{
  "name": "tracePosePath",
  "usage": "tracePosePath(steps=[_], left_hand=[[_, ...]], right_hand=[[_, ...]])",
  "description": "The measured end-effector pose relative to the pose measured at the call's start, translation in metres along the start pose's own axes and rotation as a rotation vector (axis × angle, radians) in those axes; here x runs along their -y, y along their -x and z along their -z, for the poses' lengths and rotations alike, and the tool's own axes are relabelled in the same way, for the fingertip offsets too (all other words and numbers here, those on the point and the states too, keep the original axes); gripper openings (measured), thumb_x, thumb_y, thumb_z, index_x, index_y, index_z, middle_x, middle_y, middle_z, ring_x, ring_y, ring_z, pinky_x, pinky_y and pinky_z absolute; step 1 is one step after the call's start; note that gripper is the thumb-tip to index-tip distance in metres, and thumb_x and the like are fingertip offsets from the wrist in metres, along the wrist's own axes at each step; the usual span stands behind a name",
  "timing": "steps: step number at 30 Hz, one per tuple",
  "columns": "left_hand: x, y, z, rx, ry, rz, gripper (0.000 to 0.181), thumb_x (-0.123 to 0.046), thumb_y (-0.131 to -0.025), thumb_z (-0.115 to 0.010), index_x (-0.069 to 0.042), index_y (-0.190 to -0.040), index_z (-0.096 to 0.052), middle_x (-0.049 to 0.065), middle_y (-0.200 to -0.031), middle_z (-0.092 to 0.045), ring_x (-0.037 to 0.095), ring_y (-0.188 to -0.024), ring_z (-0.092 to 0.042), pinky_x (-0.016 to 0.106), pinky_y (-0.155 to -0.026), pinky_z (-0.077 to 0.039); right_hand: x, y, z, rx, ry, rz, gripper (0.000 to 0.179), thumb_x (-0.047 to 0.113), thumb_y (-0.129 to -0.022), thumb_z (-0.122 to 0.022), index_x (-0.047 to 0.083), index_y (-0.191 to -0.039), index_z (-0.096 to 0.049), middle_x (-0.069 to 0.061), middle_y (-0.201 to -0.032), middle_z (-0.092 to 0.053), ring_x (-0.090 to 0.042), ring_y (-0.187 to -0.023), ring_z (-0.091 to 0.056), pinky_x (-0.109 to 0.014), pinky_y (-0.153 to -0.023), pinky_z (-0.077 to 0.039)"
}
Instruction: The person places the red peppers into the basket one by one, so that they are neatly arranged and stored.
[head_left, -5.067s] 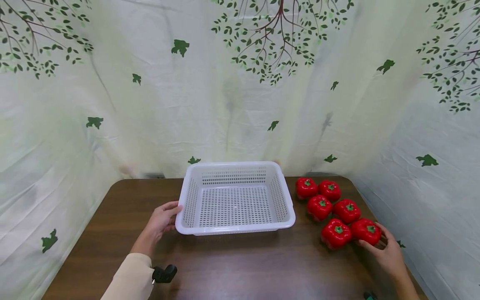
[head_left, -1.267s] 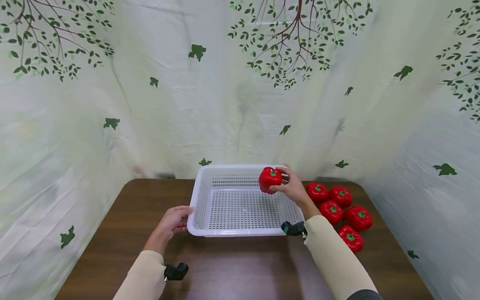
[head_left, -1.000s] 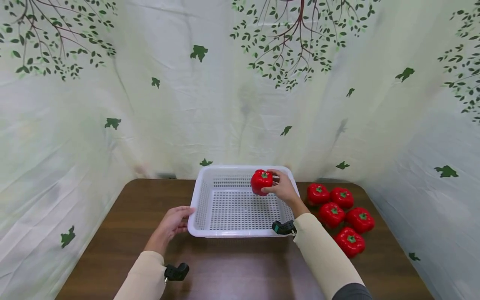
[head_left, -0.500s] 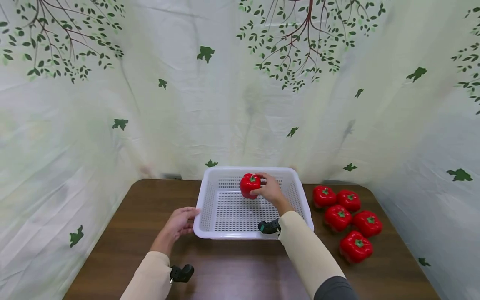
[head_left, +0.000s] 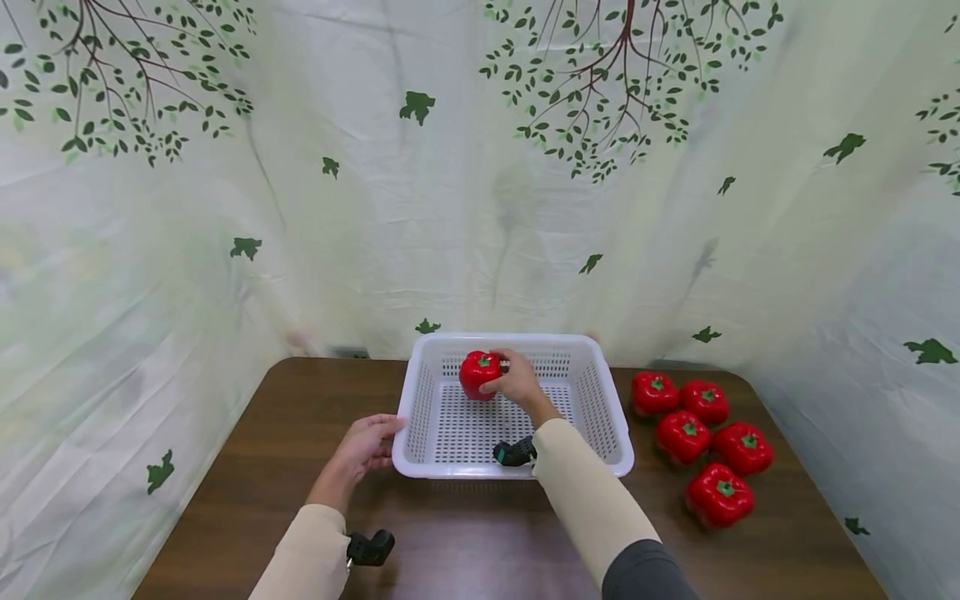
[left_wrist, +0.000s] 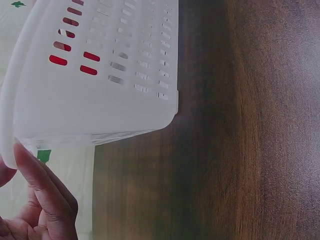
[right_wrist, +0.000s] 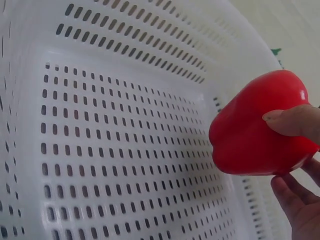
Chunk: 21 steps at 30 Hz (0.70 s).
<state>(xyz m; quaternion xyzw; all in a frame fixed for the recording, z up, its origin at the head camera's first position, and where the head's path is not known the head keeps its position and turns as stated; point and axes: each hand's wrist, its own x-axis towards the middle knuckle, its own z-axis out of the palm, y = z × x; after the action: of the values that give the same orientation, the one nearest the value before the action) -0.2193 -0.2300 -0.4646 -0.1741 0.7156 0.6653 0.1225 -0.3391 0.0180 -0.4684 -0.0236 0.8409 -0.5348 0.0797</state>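
A red bell pepper [head_left: 477,375] with a green stem is held over the inside of a white slotted plastic basket [head_left: 611,417], toward its back left. My right hand [head_left: 519,382] grips it from the right; in the right wrist view the thumb lies across the bell pepper [right_wrist: 255,125] and the fingers are under its far end. My left hand [head_left: 365,446] pinches the basket's left rim. In the left wrist view, thumb and fingers of the left hand [left_wrist: 45,195] meet at that rim, and red shows through the slots of the basket wall [left_wrist: 95,105].
Several more red bell peppers [head_left: 682,437] stand grouped on the brown wooden table [head_left: 450,533], right of the basket. A white curtain [head_left: 480,208] printed with leaves hangs behind the table and along both sides. Black wrist devices [head_left: 371,547] sit at both sleeves.
My right hand took one bell pepper from the front right of the group and carried it left over the basket, then lower toward its back left. The left hand keeps holding the rim.
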Motion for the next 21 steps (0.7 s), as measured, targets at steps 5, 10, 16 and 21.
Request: tracePosePath(steps=[5,10,16,21], left_hand=[[0.001,-0.001,0.001,-0.005,-0.007,0.003,0.041,-0.03,-0.096,-0.06,0.002,-0.121,-0.057,0.014,-0.105,-0.066,0.022,-0.075,-0.068,0.032,-0.067,-0.057],[0.002,-0.001,0.0,-0.01,-0.008,0.003,0.04,-0.029,-0.096,-0.06,0.002,-0.121,-0.057,0.015,-0.106,-0.065,0.021,-0.073,-0.067,0.031,-0.065,-0.056],[0.002,-0.001,-0.001,-0.008,-0.003,0.004,0.041,-0.029,-0.096,-0.06,0.002,-0.121,-0.057,0.015,-0.106,-0.066,0.022,-0.074,-0.067,0.031,-0.065,-0.056],[0.001,0.0,0.001,-0.011,-0.005,0.007,0.042,-0.03,-0.095,-0.06,0.002,-0.122,-0.056,0.016,-0.108,-0.065,0.021,-0.074,-0.067,0.031,-0.065,-0.056]], right_hand=[[-0.001,-0.006,-0.012,0.007,-0.009,0.002,0.07,0.001,-0.072,-0.081,0.009,-0.135,-0.051,-0.013,-0.133,-0.052,-0.035,-0.12,-0.049,-0.048,-0.094,-0.049],[0.001,-0.01,-0.023,0.011,-0.031,0.003,0.07,-0.002,-0.073,-0.079,0.008,-0.136,-0.05,-0.014,-0.135,-0.051,-0.035,-0.121,-0.048,-0.048,-0.097,-0.047],[0.003,-0.011,-0.032,0.012,-0.007,-0.012,0.072,-0.001,-0.073,-0.079,0.009,-0.137,-0.049,-0.013,-0.137,-0.049,-0.035,-0.123,-0.046,-0.049,-0.097,-0.047],[0.006,-0.012,-0.039,0.018,-0.003,0.009,0.07,-0.001,-0.074,-0.079,0.01,-0.137,-0.049,-0.013,-0.135,-0.05,-0.034,-0.122,-0.047,-0.048,-0.096,-0.047]])
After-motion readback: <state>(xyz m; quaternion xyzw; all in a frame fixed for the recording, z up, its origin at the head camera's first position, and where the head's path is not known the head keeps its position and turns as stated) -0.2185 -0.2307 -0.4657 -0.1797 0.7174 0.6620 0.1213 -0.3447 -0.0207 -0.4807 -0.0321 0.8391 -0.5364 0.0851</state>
